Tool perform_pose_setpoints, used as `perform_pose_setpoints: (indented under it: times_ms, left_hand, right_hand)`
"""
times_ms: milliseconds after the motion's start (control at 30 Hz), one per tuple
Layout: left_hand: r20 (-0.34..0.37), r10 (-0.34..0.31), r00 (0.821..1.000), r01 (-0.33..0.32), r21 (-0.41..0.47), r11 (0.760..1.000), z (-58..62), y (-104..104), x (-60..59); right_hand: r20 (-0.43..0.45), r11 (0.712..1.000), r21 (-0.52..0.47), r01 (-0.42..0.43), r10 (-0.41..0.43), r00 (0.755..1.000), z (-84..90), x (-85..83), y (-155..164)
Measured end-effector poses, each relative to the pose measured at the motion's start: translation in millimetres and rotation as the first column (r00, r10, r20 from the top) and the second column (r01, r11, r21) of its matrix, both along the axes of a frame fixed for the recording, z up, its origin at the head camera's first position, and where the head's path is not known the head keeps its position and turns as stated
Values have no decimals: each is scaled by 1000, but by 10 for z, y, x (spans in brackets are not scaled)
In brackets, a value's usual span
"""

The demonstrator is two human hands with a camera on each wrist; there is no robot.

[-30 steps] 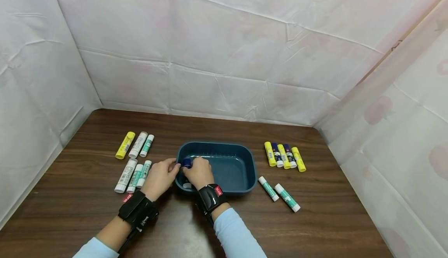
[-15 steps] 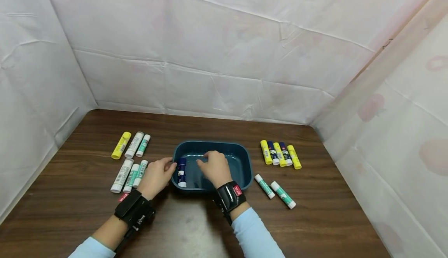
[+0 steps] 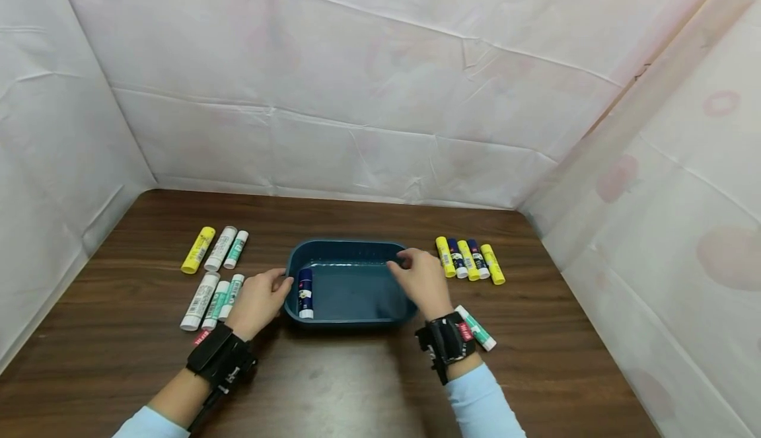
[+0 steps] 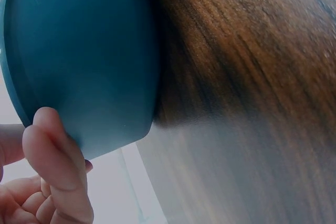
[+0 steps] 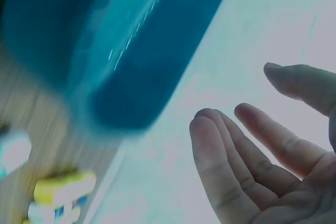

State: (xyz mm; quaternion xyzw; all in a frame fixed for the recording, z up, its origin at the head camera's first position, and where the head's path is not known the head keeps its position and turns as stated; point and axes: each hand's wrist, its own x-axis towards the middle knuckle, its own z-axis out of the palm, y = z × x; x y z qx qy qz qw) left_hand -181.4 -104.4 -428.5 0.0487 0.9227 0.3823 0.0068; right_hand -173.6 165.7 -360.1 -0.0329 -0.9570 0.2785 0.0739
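A dark teal tray (image 3: 362,292) stands on the table with one navy glue stick (image 3: 305,292) lying along the left end inside it. At the tray's left rim, my left hand (image 3: 259,299) pinches the edge between thumb and finger; the left wrist view shows the fingers (image 4: 55,156) against the outer wall. My right hand (image 3: 424,285) hovers over the tray's right end, thumb and fingers apart and holding nothing. Its fingers (image 5: 210,156) are spread in the right wrist view. Just beyond it lies a row of yellow glue sticks (image 3: 468,259) and navy glue sticks (image 3: 477,259).
Left of the tray lie a yellow glue stick (image 3: 198,250), white glue sticks (image 3: 200,301) and green-and-white glue sticks (image 3: 236,249). Another green-and-white glue stick (image 3: 477,329) lies partly behind my right wrist. White sheeting (image 3: 357,61) rises behind the wooden table (image 3: 333,385).
My right hand has let go of the navy glue stick inside the tray and moved right, to the tray's right end. The left hand stays at the left rim. The head view has shifted slightly.
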Motion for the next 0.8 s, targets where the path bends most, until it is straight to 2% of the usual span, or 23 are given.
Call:
perform_pose_setpoints:
  times_ms: [133, 300, 433, 600, 800]
  left_hand:
    - [-5, 0, 1000, 0, 0, 1000, -7, -10, -2]
    - [-5, 3, 1000, -3, -2, 1000, -6, -17, -3]
    - [9, 10, 1000, -10, -7, 1000, 10, -5, 4]
    - [27, 13, 1000, -13, -2, 1000, 14, -3, 2]
    - [37, 12, 999, -12, 6, 1000, 9, -2, -1]
  right_hand:
    - [4, 998, -3, 63, -63, 998, 30, 73, 359]
    - [-27, 992, 61, 114, -112, 993, 28, 194, 862]
    - [26, 985, 63, 159, -161, 987, -16, 331, 1185]
    - [81, 983, 65, 169, -174, 981, -137, 458, 1401]
    - [170, 986, 54, 160, -167, 971, -305, 500, 1495]
